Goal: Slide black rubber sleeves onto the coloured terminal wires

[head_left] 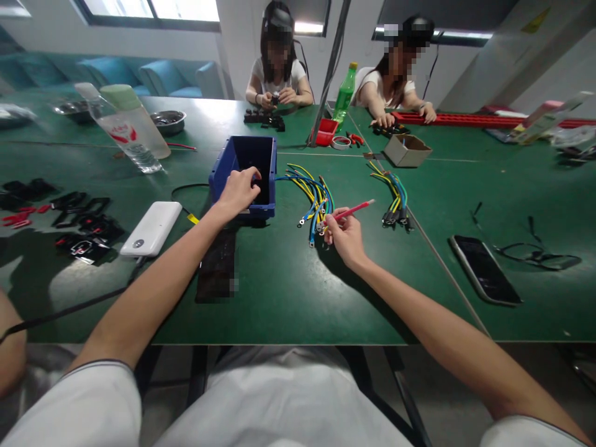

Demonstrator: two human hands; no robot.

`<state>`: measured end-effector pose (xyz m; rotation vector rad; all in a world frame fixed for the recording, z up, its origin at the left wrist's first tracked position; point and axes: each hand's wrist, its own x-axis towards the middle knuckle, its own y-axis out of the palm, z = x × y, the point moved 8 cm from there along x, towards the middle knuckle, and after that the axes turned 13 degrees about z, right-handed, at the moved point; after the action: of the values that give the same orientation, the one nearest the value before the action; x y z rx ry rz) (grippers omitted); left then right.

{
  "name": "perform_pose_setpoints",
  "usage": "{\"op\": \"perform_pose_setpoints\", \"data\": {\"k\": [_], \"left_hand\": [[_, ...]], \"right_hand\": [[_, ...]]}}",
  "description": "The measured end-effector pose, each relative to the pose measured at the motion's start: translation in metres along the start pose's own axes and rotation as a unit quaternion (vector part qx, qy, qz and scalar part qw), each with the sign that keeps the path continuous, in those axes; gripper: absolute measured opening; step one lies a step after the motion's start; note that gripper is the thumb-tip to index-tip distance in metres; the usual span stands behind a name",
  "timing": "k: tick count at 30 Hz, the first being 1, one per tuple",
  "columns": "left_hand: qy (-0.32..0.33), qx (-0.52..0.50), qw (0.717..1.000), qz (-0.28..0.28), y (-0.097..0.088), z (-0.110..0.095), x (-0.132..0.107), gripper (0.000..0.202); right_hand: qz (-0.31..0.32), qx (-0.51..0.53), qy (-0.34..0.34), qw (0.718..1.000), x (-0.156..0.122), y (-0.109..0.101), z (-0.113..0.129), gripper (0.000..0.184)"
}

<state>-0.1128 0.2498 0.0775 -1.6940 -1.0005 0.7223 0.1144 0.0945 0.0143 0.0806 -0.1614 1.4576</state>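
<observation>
My left hand [241, 191] reaches over the near rim of a blue plastic bin [218, 180]. Its thumb and forefinger are bent and apart, with nothing visible between them; the other fingers are partly hidden. My right hand [345, 239] is closed around a thin red pen-like stick [354, 209] with a pale tip, pointing up and right. Right beside that hand lies a loose bundle of yellow, blue and green wires [313, 189] with metal ring terminals. Farther right rests a second wire bundle [395, 195] with dark ends.
A dark phone [216, 267] lies below the bin, with a white power bank [152, 228] to its left. At right are another phone [485, 269] and eyeglasses [535, 254]. Bottles [135, 139] stand at left, and a cardboard box [406, 151] sits behind the wires. Two people work across the table.
</observation>
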Motion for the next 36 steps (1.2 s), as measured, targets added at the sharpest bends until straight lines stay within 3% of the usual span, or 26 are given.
{"op": "perform_pose_setpoints", "data": {"k": [3,6,9,11,14,18,20,26,30,33,36], "left_hand": [[-0.013,0.039,0.996,-0.079,-0.018,-0.009,-0.013,0.036],[0.006,0.032,0.993,-0.114,-0.028,-0.021,-0.034,0.036],[0.058,-0.008,0.990,-0.124,-0.030,-0.033,-0.070,0.033],[0.079,-0.041,0.991,-0.102,-0.023,-0.035,-0.100,0.030],[0.032,-0.117,0.991,-0.050,-0.006,-0.019,-0.143,0.029],[-0.042,-0.131,0.988,-0.070,0.001,0.006,-0.178,0.027],[-0.050,-0.098,0.991,-0.075,0.002,0.011,-0.181,0.027],[-0.066,0.014,0.998,-0.019,0.014,0.016,-0.168,0.032],[-0.064,-0.021,0.997,-0.036,0.010,0.008,-0.165,0.031],[-0.016,-0.117,0.993,-0.023,0.011,-0.022,-0.162,0.028],[0.094,-0.221,0.967,0.087,0.032,-0.078,-0.156,0.026]], "right_hand": [[0.013,0.007,-0.002,1.000,-0.001,0.003,0.000,0.035],[0.038,-0.020,-0.012,0.999,-0.001,0.007,0.002,0.035],[0.043,-0.043,-0.026,0.998,-0.002,0.007,0.004,0.036],[0.044,-0.036,-0.027,0.998,-0.002,0.007,0.004,0.035],[0.053,-0.026,-0.022,0.998,-0.003,0.009,0.003,0.036],[0.058,-0.014,-0.019,0.998,-0.003,0.011,0.003,0.037],[0.058,-0.009,-0.021,0.998,-0.003,0.011,0.003,0.037],[0.060,-0.009,-0.016,0.998,-0.003,0.010,0.002,0.036],[0.062,-0.006,-0.017,0.998,-0.003,0.010,0.002,0.036],[0.057,-0.004,-0.031,0.998,-0.005,0.010,0.006,0.036],[0.046,-0.002,-0.046,0.998,-0.007,0.008,0.009,0.032]]}}
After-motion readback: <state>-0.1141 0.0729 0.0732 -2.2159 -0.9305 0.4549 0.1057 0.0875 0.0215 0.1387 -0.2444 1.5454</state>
